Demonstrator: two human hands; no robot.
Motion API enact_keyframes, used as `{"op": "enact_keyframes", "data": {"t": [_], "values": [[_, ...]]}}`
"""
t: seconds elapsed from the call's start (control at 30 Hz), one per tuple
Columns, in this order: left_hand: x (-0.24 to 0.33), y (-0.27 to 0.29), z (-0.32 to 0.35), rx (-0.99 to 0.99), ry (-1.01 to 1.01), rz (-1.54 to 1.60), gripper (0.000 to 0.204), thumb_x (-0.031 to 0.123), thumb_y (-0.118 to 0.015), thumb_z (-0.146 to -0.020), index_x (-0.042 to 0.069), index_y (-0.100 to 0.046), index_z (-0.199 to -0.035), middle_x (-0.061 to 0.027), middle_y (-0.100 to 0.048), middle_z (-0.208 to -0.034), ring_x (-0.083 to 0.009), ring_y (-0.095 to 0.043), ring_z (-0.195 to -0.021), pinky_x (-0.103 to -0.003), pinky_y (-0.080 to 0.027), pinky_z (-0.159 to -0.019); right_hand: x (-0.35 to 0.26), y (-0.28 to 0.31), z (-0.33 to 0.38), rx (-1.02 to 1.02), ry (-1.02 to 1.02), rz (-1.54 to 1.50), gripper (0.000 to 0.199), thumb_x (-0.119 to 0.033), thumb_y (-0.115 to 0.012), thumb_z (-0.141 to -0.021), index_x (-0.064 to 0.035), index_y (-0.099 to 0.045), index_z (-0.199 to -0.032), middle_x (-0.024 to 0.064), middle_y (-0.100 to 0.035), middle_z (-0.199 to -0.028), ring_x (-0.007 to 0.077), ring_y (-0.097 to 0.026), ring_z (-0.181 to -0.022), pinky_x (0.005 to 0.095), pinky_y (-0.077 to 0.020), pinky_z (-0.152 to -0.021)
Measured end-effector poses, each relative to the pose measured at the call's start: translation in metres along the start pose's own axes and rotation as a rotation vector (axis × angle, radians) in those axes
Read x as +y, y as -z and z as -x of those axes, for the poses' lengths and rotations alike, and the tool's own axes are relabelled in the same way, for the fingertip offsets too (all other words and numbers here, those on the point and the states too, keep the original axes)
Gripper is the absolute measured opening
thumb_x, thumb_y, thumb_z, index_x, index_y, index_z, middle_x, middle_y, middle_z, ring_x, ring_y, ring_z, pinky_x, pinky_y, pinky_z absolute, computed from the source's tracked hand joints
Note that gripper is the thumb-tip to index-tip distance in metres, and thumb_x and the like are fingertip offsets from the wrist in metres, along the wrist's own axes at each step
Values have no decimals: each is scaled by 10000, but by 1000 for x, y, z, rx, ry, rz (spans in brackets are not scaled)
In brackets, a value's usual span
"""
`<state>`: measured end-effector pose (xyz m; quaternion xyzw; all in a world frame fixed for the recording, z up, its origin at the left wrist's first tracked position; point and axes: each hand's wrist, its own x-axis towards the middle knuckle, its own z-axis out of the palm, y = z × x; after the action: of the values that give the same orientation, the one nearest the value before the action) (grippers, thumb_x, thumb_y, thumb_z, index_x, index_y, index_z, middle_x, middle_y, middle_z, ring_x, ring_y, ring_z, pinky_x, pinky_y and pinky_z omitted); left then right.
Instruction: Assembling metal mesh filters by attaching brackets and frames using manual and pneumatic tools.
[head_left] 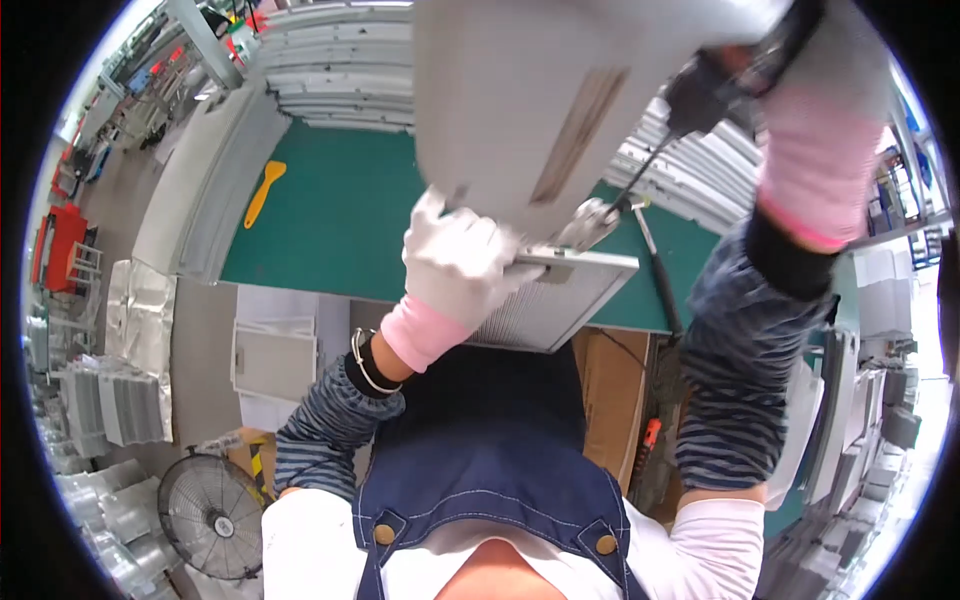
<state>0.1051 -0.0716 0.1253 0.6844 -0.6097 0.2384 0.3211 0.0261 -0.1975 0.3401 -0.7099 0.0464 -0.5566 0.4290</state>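
My left hand (455, 250), in a white glove with a pink cuff, has its fingers closed on the upper edge of a light-framed panel (580, 290) with a ribbed face. The panel tilts over the table's near edge. My right hand (825, 70), gloved alike and raised at the upper right, is closed around a black power screwdriver (700, 95). Its long thin bit slants down left toward the panel. A large pale grey shape (490, 110) with a brownish slot, blurred, hangs over the middle and hides what lies behind. A small silvery piece (590, 225) near the bit tip is unclear.
On the green tabletop (340, 200) lie a yellow scraper (265, 195) at left and a hammer (660, 270) at right. Stacked pale panels (340, 65) line the back; long pale pieces (205, 190) line the left side. A black fan (215, 515) stands at lower left.
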Motion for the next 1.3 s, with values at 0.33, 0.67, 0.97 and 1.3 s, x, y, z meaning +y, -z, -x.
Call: {"op": "enact_keyframes", "data": {"t": [0.33, 0.67, 0.97, 1.3], "values": [[-6, -7, 9, 88, 19, 107, 481, 330, -807, -643, 314, -698, -1111, 63, -660, -908, -182, -627, -740, -368, -506, -665, 60, 18, -2, -155, 11, 21, 297, -120, -644, -856, 8, -590, -1119, 51, -625, -923, 135, -600, -788, 259, -479, -712], [-14, -30, 17, 119, 23, 233, 422, 388, -809, -616, 174, -709, -966, -88, -624, -901, -277, -601, -844, -372, -509, -760, 104, 13, 29, -244, -111, -140, 209, -157, -528, -944, -40, -635, -1080, 41, -669, -904, 103, -655, -816, 256, -528, -696], [-12, -11, 10, 184, -116, 60, 139, 185, -676, -711, 146, -697, -843, -5, -543, -608, -194, -595, -670, -347, -490, -810, 111, -6, 58, -265, -226, -443, 276, -230, -540, -952, -40, -605, -1142, 63, -654, -978, 146, -637, -864, 278, -511, -760], [-10, -1, 15, 173, -98, 24, 233, 383, -709, -723, 159, -665, -769, 2, -493, -568, -188, -571, -605, -343, -491, -809, 140, -22, 43, -171, -261, -354, 330, -274, -544, -945, -33, -597, -1164, 80, -639, -1045, 167, -620, -928, 297, -496, -815]]}}
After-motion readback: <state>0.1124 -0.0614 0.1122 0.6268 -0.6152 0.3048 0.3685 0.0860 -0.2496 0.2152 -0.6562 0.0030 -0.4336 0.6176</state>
